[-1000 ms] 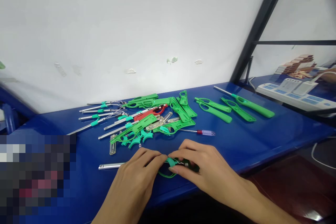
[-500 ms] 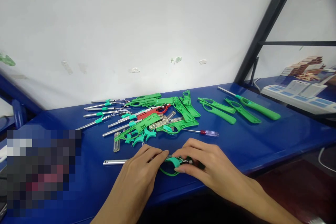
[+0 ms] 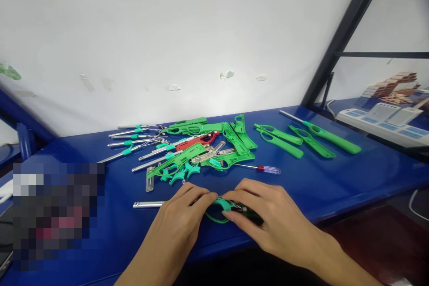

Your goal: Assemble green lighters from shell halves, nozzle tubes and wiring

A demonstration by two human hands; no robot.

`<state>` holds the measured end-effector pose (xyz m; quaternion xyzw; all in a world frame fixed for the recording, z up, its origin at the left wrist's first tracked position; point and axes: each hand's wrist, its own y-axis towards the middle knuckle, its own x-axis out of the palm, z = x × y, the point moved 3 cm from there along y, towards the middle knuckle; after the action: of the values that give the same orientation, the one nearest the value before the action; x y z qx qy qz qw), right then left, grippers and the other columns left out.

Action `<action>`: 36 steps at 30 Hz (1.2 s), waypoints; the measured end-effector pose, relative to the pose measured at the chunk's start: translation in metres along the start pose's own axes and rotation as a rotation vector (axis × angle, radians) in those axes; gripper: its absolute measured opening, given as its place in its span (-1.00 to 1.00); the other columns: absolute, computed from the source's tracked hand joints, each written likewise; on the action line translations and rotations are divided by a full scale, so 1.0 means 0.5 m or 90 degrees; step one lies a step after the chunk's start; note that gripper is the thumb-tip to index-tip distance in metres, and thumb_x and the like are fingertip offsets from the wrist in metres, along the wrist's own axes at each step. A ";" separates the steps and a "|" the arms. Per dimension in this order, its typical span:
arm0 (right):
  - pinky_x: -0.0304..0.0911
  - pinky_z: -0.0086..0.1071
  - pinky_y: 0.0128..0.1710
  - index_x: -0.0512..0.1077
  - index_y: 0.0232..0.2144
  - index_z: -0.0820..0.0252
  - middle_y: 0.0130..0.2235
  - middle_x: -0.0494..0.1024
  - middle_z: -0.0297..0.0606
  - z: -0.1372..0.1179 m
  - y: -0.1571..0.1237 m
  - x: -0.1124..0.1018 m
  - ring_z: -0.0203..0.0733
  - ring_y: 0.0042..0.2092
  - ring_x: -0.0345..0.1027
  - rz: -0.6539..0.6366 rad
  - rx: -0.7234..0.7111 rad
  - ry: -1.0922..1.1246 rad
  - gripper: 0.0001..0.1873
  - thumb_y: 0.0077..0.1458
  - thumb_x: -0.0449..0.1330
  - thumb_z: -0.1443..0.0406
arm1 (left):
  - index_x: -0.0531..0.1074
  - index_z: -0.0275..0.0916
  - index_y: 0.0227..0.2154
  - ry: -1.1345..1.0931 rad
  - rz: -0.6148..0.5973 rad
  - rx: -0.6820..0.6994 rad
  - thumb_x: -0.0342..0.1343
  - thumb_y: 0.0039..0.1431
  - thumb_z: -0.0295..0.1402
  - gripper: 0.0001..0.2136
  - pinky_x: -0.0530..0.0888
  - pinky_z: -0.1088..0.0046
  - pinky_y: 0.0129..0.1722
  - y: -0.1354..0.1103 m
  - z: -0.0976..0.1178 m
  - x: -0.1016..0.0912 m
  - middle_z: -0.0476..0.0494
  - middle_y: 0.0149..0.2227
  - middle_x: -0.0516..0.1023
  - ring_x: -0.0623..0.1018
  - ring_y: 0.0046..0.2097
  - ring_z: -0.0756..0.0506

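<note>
Both my hands rest at the near edge of a blue table [image 3: 335, 183] over a partly built long-nosed lighter [image 3: 221, 208]. Its metal tube [image 3: 147, 204] sticks out to the left. My left hand [image 3: 177, 228] pinches the tube end where it meets the green shell. My right hand [image 3: 264, 214] presses down on the green shell and its teal trigger, fingers closed over them. Most of the shell is hidden under my fingers.
Behind my hands lies a heap of green lighter shells [image 3: 201, 156], one red shell [image 3: 197, 140] and several metal tubes with teal collars [image 3: 134, 143]. A red-handled screwdriver [image 3: 261, 169] lies to the right. Finished green lighters [image 3: 321, 136] lie further right. A power strip [image 3: 382, 120] sits at far right.
The view has shifted slightly. My right fingers have slid a little lower over the teal trigger; my left hand keeps its pinch on the tube.
</note>
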<state>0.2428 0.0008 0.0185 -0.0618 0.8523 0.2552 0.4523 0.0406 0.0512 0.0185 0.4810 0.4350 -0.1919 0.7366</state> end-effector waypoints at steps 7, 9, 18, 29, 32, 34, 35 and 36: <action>0.39 -0.31 -0.22 0.59 0.02 0.04 -0.14 0.66 -0.32 -0.005 0.002 -0.004 -0.17 -0.18 0.58 0.035 -0.007 -0.014 -0.80 0.43 0.22 0.22 | 0.49 -0.18 -0.03 -0.013 -0.011 -0.010 -0.04 0.43 -0.65 -0.71 0.63 0.23 -0.16 -0.001 0.001 0.006 -0.08 -0.15 0.66 0.62 -0.15 -0.18; 0.37 -0.31 -0.23 0.60 0.00 0.04 -0.15 0.66 -0.33 -0.005 0.003 -0.003 -0.18 -0.19 0.57 0.037 -0.002 -0.013 -0.81 0.42 0.23 0.22 | 0.48 -0.18 -0.02 -0.015 -0.021 -0.014 -0.03 0.42 -0.65 -0.70 0.62 0.24 -0.18 -0.003 0.000 0.006 -0.07 -0.14 0.66 0.61 -0.15 -0.18; 0.31 -0.30 -0.25 0.59 -0.05 0.04 -0.19 0.64 -0.34 -0.009 0.005 -0.003 -0.17 -0.22 0.55 0.037 0.020 -0.007 -0.84 0.42 0.22 0.24 | 0.45 -0.15 0.07 -0.044 -0.044 -0.018 0.01 0.41 -0.68 -0.65 0.59 0.25 -0.10 -0.012 -0.004 0.010 -0.09 -0.06 0.63 0.58 -0.08 -0.17; 0.32 -0.31 -0.27 0.60 -0.05 0.03 -0.21 0.66 -0.35 -0.010 0.004 0.000 -0.17 -0.23 0.57 0.050 0.017 -0.029 -0.85 0.41 0.24 0.23 | 0.46 -0.20 0.05 -0.020 -0.023 0.015 -0.06 0.37 -0.72 -0.62 0.63 0.29 -0.16 -0.005 0.001 0.008 -0.10 -0.09 0.64 0.59 -0.11 -0.16; 0.35 -0.29 -0.25 0.60 -0.01 0.00 -0.18 0.66 -0.35 -0.009 0.003 0.001 -0.15 -0.20 0.57 0.028 0.006 -0.048 -0.82 0.42 0.24 0.21 | 0.50 -0.20 0.01 -0.017 -0.018 0.020 -0.06 0.38 -0.70 -0.64 0.64 0.33 -0.18 -0.004 0.002 0.006 -0.10 -0.11 0.65 0.60 -0.12 -0.14; 0.38 -0.28 -0.23 0.60 0.02 -0.01 -0.16 0.65 -0.33 -0.007 0.001 0.001 -0.13 -0.19 0.58 0.010 0.003 -0.058 -0.80 0.43 0.23 0.19 | 0.51 -0.20 -0.01 -0.019 -0.023 0.013 -0.06 0.39 -0.69 -0.65 0.64 0.34 -0.18 -0.003 0.002 0.004 -0.09 -0.11 0.65 0.60 -0.13 -0.13; 0.40 -0.27 -0.22 0.59 0.04 -0.01 -0.14 0.65 -0.32 -0.006 0.000 0.000 -0.12 -0.18 0.58 0.001 0.002 -0.058 -0.79 0.44 0.23 0.19 | 0.51 -0.20 -0.02 -0.021 -0.026 0.010 -0.07 0.39 -0.69 -0.65 0.64 0.34 -0.18 -0.002 0.003 0.003 -0.09 -0.11 0.65 0.60 -0.13 -0.13; 0.42 -0.26 -0.19 0.58 0.07 -0.02 -0.12 0.65 -0.32 -0.005 -0.002 -0.002 -0.11 -0.16 0.58 -0.005 0.003 -0.053 -0.77 0.43 0.24 0.19 | 0.51 -0.20 -0.02 -0.023 -0.029 0.006 -0.08 0.38 -0.70 -0.64 0.65 0.33 -0.18 -0.002 0.004 0.002 -0.09 -0.11 0.65 0.60 -0.13 -0.13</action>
<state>0.2421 -0.0012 0.0202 -0.0536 0.8329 0.2539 0.4889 0.0414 0.0494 0.0174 0.4708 0.4314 -0.2195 0.7376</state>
